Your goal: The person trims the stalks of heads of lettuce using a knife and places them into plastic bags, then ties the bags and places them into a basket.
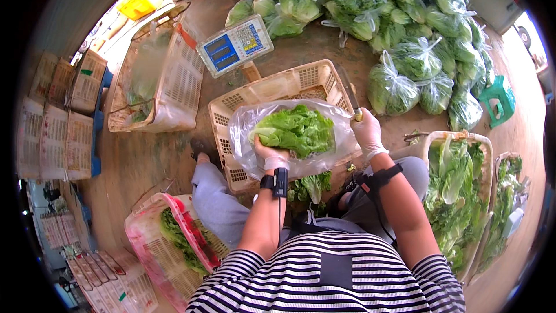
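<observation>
My left hand (pixel 271 153), in a thin pale glove, is closed around the stem end of a leafy green lettuce (pixel 301 133). The lettuce lies over an opened clear plastic bag (pixel 243 149), which spreads across a beige plastic crate (pixel 278 83) in front of me. To the right of the bag my right hand (pixel 369 134), gloved too, is closed on the handle of a knife (pixel 351 94). Its narrow blade points away from me, past the crate's right side. A digital scale display (pixel 234 45) stands just beyond the crate.
Bagged lettuces (pixel 405 52) are heaped at the far right, near a green plastic stool (pixel 499 101). A crate of loose lettuce (pixel 454 185) stands by my right knee. On the left are a tall crate (pixel 179 84), a pink-stained crate (pixel 150 220) and stacked crates (pixel 55 139).
</observation>
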The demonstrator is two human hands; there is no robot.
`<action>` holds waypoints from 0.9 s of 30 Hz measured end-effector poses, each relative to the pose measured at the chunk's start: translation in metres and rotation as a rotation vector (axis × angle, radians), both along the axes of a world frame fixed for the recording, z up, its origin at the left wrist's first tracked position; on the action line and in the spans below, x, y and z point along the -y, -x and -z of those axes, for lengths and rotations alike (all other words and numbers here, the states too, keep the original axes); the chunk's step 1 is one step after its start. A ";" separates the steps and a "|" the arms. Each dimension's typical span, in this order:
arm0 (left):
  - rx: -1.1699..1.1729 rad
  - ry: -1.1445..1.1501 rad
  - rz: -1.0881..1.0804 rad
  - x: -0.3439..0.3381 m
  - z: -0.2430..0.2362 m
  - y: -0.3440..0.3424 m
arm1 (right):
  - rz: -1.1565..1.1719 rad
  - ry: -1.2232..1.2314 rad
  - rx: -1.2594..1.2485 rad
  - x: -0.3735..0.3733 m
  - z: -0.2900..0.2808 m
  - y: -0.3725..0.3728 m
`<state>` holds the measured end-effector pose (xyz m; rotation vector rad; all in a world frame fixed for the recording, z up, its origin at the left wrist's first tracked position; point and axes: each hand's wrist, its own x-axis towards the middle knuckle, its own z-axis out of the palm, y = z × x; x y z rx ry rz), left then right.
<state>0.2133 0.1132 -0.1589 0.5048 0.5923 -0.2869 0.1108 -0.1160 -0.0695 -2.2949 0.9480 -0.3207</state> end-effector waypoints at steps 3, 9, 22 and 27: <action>-0.277 -0.470 0.007 -0.008 0.035 -0.019 | -0.033 -0.015 0.024 -0.002 0.005 -0.002; -0.364 -0.911 0.343 -0.039 0.050 -0.033 | -0.133 -0.011 0.025 -0.013 -0.001 -0.008; 0.343 -1.219 0.085 -0.389 -0.185 0.150 | -0.195 -0.561 0.262 0.002 0.012 0.008; 0.004 -1.913 0.758 -0.511 -0.110 0.316 | -0.176 -0.446 0.147 -0.023 -0.021 0.023</action>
